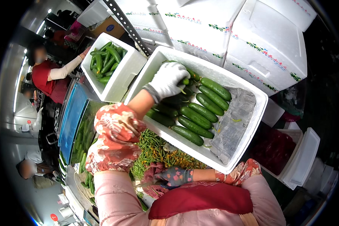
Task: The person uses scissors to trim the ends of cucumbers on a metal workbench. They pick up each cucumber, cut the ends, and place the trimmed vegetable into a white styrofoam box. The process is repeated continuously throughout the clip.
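Note:
My left hand (pixel 171 77), in a white glove, reaches into a white foam box (pixel 254 135). Its fingers close around a green cucumber (pixel 185 81), whose end pokes out. Smooth cucumbers (pixel 195 117) lie in rows in the box, partly shaded by my arm. Newspaper (pixel 237 124) lines the box's right end. Below the box's near edge is my right hand (pixel 176 176), in a dark flowered glove, gripping a maroon cloth (pixel 154 172). The fingertips are hidden in its folds. Cut stem ends and yellow blossoms (pixel 169 155) are heaped beside the cloth.
A second foam box (pixel 124 82) holds more cucumbers at upper left. Next to it stands a blue-rimmed bin (pixel 73 113). Stacked foam boxes (pixel 197 28) and a perforated metal post (pixel 127 26) border the far side. Co-workers (pixel 49 73) are at left. An open container (pixel 276 149) stands right.

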Tool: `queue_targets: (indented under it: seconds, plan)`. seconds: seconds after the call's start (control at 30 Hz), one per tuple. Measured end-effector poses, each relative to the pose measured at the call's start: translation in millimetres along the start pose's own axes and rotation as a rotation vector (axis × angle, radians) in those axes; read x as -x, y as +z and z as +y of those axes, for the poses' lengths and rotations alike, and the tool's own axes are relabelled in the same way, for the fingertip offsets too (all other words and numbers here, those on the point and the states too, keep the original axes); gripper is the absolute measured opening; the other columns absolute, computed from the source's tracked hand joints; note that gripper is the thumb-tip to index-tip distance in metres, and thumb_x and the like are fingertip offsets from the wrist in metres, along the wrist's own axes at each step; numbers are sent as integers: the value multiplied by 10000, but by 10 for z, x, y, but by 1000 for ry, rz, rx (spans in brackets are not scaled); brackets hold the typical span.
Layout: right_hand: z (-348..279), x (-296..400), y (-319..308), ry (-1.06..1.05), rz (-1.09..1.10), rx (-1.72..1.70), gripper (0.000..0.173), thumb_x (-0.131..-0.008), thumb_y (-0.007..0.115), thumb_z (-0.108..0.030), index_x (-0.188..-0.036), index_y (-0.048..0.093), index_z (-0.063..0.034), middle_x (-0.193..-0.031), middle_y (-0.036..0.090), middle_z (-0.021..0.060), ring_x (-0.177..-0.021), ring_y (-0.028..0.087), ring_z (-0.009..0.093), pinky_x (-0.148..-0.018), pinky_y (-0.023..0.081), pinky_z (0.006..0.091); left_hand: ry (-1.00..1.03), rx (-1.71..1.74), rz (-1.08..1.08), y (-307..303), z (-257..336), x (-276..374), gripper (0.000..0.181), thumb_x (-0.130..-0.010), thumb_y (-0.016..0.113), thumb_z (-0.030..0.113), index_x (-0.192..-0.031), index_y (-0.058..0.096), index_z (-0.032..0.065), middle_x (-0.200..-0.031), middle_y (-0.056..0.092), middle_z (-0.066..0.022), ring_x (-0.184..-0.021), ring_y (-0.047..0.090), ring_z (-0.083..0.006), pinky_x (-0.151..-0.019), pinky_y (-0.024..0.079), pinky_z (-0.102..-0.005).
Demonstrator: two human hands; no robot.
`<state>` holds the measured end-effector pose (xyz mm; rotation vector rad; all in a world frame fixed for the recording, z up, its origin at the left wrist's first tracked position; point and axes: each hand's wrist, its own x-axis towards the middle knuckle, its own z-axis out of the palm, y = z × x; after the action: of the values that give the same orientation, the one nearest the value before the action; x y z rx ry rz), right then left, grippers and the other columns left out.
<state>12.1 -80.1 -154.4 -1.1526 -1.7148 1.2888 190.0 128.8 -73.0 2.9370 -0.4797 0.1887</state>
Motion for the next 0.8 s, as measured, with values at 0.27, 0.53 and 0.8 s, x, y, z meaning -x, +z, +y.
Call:
queue_targets:
  seconds: [0.27,0.53,0.8]
  plan:
    - [-26,-40,6,8,-3,34,509,-751,546,-224,-1199,419,-17,-931,570,192,-825,568,314,-725,455,374,-260,426,297,-89,-341,406,366,-694,617,74,-1042,504,77,-962,540,-122,-896,530,-285,-826,423,-338]
    - [49,-60,143,95,60,13,514,-787,538,-281,-1221,398,-44,-866,571,190,-784,563,337,-682,457,386,-631,222,333,-230,-192,304,329,-840,519,269,-1104,463,81,-998,557,-170,-923,539,-330,-800,422,-362]
    - [160,24,236,-77,420,-142,462,-762,546,-255,-1154,447,-30,-858,577,153,-737,573,236,-631,450,353,-729,1001,874,-710,-240,986,340,-889,459,326,-1074,482,42,-909,556,-101,-742,568,-162,-606,486,-264]
